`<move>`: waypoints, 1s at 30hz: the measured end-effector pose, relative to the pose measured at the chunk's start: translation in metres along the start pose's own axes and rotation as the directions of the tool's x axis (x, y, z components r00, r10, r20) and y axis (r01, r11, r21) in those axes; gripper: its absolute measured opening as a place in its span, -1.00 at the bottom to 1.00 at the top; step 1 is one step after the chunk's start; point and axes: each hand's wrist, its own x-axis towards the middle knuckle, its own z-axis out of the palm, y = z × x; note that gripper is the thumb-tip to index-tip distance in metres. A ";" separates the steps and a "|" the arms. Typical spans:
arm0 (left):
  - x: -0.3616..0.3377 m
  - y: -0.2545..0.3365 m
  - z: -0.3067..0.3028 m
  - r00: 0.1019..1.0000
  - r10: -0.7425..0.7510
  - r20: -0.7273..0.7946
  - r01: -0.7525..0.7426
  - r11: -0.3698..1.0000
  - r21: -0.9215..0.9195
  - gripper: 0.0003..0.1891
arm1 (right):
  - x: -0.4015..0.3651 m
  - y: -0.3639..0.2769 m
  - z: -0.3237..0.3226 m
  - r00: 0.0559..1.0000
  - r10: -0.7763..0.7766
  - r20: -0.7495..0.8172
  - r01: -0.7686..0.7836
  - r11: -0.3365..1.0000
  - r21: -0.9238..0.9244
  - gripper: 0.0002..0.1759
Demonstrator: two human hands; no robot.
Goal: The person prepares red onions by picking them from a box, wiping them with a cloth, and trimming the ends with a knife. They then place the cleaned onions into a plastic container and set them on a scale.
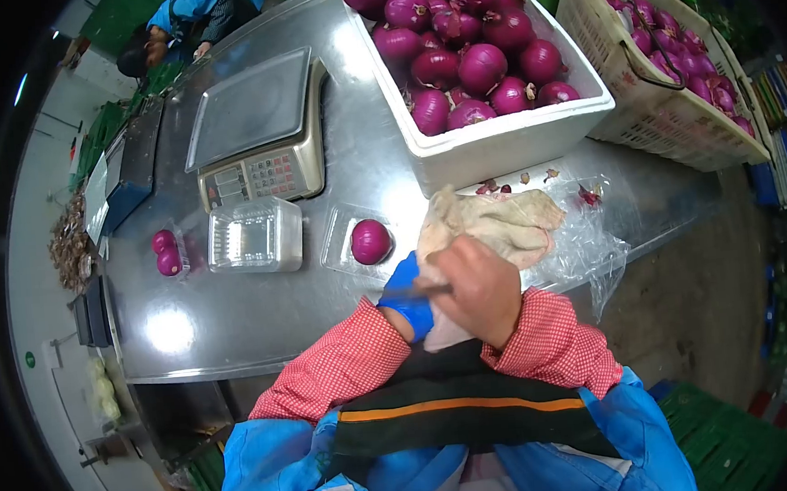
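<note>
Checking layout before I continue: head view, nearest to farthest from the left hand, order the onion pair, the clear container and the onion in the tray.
From the left hand, head view:
1. Onion in the tray: just ahead, slightly left.
2. Clear container: farther left, in front of the scale.
3. Onion pair: farthest left, past the container.

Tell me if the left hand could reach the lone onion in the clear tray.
Probably yes: the left hand is close and the onion sits uncovered. A blurred, blade-like tool in the right hand crosses the blue glove, though, and may need moving first.
</note>
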 end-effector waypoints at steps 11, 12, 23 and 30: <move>0.001 0.026 -0.060 0.946 0.324 -0.007 -0.140 0.430 0.892 -0.16 | -0.026 0.072 0.014 0.951 0.308 0.008 -0.304 0.935 0.180 -0.68; 0.003 0.017 -0.071 0.936 0.350 0.020 -0.191 0.461 0.867 -0.22 | -0.025 0.070 0.012 0.953 0.303 -0.008 -0.300 0.946 0.118 -0.68; 0.055 -0.018 -0.156 0.963 -0.216 -0.159 0.232 0.378 0.896 -0.71 | -0.027 0.046 0.025 0.956 0.279 0.088 -0.281 0.960 0.001 -0.67; -0.055 -0.116 -0.150 0.981 0.078 -0.180 0.051 0.785 0.618 -0.75 | -0.031 0.071 0.040 0.948 0.300 0.109 -0.306 0.951 0.044 -0.74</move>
